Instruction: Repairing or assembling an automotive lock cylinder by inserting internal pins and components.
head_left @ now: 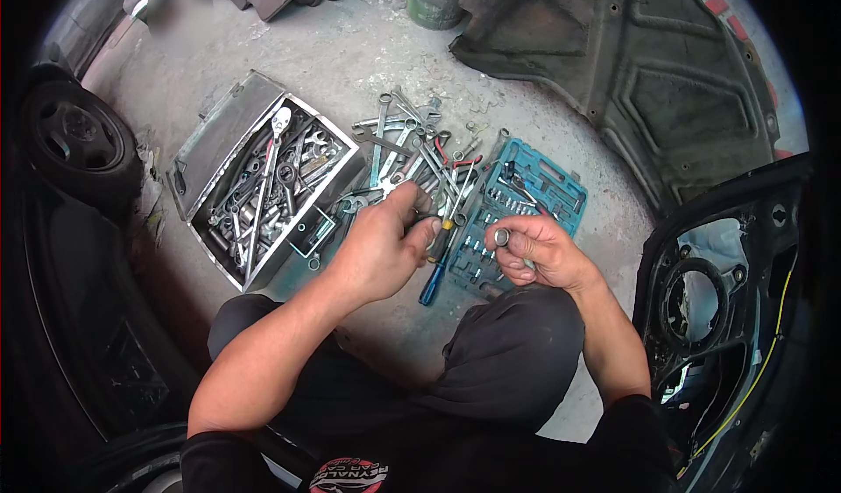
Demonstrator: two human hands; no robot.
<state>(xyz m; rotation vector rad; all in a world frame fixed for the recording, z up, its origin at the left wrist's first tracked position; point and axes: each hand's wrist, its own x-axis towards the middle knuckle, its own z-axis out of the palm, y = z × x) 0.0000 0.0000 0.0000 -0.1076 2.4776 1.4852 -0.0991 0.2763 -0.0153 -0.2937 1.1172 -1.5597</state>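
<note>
Since the right hand is pinching that small metal socket between thumb and fingers, over the teal case from this angle, I'd guess light but rigid — hardly fragile, maybe slick if oily. I'd grab it around the outer wall. Left hand has its fingers curled toward the thumb — can't tell if it's pinching anything.
</note>
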